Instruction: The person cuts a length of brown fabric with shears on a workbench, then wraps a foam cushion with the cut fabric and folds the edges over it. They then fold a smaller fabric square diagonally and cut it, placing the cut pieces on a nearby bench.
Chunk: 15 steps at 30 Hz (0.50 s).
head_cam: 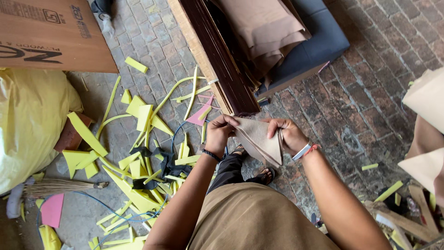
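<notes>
Both hands, left hand (pixel 217 134) and right hand (pixel 286 135), pinch a folded tan cloth (pixel 260 139) with fingers pressed together; a loose grip could drop it among the yellow foam scraps (pixel 138 171).

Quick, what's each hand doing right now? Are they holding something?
Left hand: closed, pinching the top edge of the folded tan cloth.
Right hand: closed, gripping the same tan cloth at its right side.
</notes>
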Motion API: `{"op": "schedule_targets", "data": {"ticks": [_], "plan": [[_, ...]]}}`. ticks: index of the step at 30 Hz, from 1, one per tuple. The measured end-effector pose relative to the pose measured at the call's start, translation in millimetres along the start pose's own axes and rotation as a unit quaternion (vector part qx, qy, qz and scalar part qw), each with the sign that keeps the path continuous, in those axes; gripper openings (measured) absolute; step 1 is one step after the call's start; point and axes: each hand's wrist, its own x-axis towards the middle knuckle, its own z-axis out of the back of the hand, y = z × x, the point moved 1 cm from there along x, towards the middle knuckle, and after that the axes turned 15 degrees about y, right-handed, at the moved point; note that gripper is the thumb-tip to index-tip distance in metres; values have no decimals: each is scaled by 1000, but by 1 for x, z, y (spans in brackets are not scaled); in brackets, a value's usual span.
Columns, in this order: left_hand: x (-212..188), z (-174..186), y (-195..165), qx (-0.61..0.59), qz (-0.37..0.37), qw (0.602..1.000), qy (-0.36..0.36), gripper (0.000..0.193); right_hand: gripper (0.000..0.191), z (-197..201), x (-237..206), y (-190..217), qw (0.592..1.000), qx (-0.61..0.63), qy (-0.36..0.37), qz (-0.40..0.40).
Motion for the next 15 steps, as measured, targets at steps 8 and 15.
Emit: {"op": "schedule_targets", "data": {"ticks": [8, 15], "plan": [[20, 17, -5, -73, 75, 992, -68, 29, 30, -9, 39, 3, 988, -1, -128, -91], [75, 74, -21, -77, 22, 991, -108, 13, 29, -5, 138, 26, 968, -100, -205, -109]]}}
